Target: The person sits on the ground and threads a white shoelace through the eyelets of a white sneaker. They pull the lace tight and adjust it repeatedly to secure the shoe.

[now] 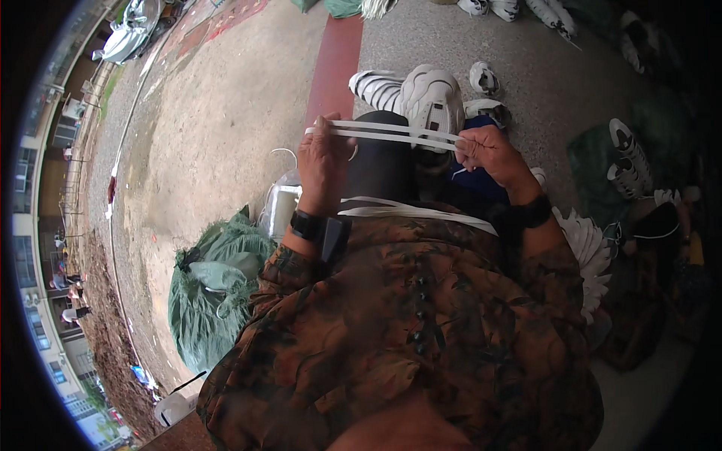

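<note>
A flat white shoelace is stretched in two nearly parallel strands between my hands, above my knees. My left hand pinches its left end, fingers closed. On the other side my right hand grips the right end between thumb and fingers. More white laces lie across my lap, against the camouflage jacket. Just beyond the stretched strands is a chunky white sneaker, partly covered by them. Beside it, to the left, sits a row of striped white shoe parts.
A green woven sack slumps at my left. White shoes stand ahead, and another white shoe lies on dark green sacking at right. Near my right elbow is a white bundle. People are far off at left.
</note>
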Demonstrator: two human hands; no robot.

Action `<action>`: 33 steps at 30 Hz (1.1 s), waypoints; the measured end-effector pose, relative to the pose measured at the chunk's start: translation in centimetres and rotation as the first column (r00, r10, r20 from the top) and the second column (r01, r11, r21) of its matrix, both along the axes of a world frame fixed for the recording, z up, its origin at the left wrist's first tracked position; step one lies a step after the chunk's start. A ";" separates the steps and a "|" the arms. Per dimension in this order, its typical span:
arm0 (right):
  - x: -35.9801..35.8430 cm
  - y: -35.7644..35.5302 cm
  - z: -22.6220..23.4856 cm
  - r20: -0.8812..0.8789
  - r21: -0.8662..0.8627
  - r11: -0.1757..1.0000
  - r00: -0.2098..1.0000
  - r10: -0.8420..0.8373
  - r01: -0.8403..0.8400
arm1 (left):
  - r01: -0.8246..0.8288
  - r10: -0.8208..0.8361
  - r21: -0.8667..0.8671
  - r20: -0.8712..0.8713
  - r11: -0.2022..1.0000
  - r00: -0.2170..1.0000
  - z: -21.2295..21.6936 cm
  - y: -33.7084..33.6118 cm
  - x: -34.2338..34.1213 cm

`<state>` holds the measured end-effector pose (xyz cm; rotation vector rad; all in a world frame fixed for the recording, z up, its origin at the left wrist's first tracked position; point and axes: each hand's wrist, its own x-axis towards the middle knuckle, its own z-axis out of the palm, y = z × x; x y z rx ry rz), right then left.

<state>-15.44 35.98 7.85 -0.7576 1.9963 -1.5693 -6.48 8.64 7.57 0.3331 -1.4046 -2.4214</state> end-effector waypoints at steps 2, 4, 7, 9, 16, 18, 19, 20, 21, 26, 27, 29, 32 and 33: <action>-0.6 -0.1 0.4 0.131 -0.044 0.999 0.991 0.004 0.002 | 0.010 -0.005 -0.164 0.030 0.986 1.000 -0.3 -0.6 0.1; -1.3 0.0 0.7 0.251 -0.065 0.998 0.967 0.033 -0.018 | -0.130 0.124 -0.303 -0.041 0.944 0.991 -1.5 -1.5 -0.3; -2.3 -0.2 0.4 0.357 -0.100 0.994 0.932 0.067 -0.033 | -0.146 0.143 0.053 0.047 0.988 0.989 -2.9 -3.9 0.0; -2.6 -0.2 -0.1 0.392 -0.142 0.989 0.916 0.088 -0.034 | -0.183 0.189 -0.073 0.102 0.980 0.977 -3.8 -4.9 -0.1; -3.1 -1.4 -1.6 0.472 -0.182 0.983 0.879 0.062 0.028 | 0.086 0.091 -0.976 0.106 0.200 0.990 -3.0 -2.5 -1.1; -3.1 -2.0 -1.7 0.438 -0.135 0.991 0.897 0.055 0.005 | 0.448 -0.314 -0.812 0.344 0.374 0.885 -0.2 1.2 -1.4; -3.0 -2.3 -1.5 0.358 -0.098 0.994 0.931 0.070 -0.037 | 0.507 -0.466 -0.759 0.304 0.409 0.831 -0.6 2.9 -1.7; -2.5 -2.6 -1.1 0.276 -0.055 0.996 0.957 0.086 -0.073 | 0.568 -0.607 -0.701 0.242 0.430 0.757 -1.2 4.5 -2.1; -2.0 -2.9 -0.8 0.190 -0.014 0.994 0.976 0.106 -0.106 | 0.709 -0.729 -0.505 0.206 0.493 0.653 -1.8 5.7 -2.7; 0.2 -3.3 -2.6 0.211 -0.091 0.994 0.975 0.074 -0.056 | 0.758 -0.755 -0.074 0.075 0.648 0.652 -0.6 8.1 -4.3; 0.3 -2.7 -2.7 0.228 -0.025 0.998 0.972 0.061 -0.057 | 0.726 -0.719 -0.192 0.118 0.660 0.685 -0.4 7.8 -4.4; -0.1 -1.8 -2.6 0.232 0.041 0.999 0.972 0.022 -0.033 | 0.670 -0.672 0.067 0.140 0.740 0.728 -1.3 7.4 -4.9; -0.7 -1.3 -2.8 0.162 0.048 0.998 0.986 -0.046 0.039 | 0.569 -0.565 -0.108 0.070 0.815 0.822 -3.1 6.0 -5.4; -0.7 -1.5 -3.0 0.114 0.049 0.998 0.992 -0.053 0.048 | 0.558 -0.552 -0.099 0.080 0.824 0.830 -3.3 6.0 -5.5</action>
